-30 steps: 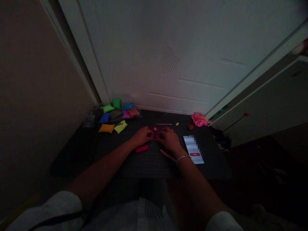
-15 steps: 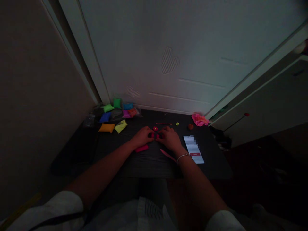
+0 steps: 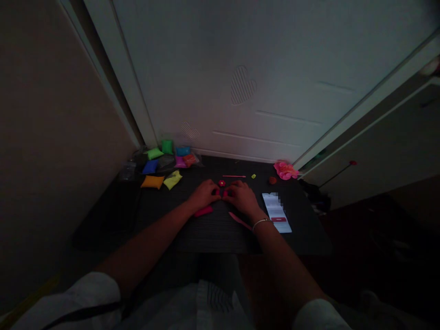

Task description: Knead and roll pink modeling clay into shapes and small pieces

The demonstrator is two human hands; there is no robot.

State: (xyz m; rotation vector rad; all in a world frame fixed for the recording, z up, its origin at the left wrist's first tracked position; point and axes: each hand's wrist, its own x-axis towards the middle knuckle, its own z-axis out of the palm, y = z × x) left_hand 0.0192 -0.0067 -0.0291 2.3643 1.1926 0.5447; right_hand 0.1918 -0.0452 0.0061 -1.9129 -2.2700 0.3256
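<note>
Over the middle of the dark table, my left hand [image 3: 204, 194] and my right hand [image 3: 242, 197] face each other, thumbs and forefingers pinched. A small pink clay piece [image 3: 217, 192] shows at my left fingertips, and another pink clay piece [image 3: 225, 193] at my right ones. Whether the two pieces join cannot be seen. Just beyond the fingers lies a small pink flower shape [image 3: 222, 183] with a pale centre. Beside my left wrist rests a bright pink packet [image 3: 203, 211]. A pink plastic knife [image 3: 239, 220] lies partly behind my right wrist.
Several coloured clay packets [image 3: 153, 182] lie at the back left. Beyond my hands are a thin pink tool [image 3: 234, 176], a small yellow piece [image 3: 253, 176] and a reddish-brown ball [image 3: 272, 180]. A lit phone [image 3: 277, 213] lies right; a pink flower [image 3: 286, 170] sits behind it.
Both hands stay in nearly the same place, with the fingers shifting only slightly around the pink pieces. Nothing else on the table has moved.
</note>
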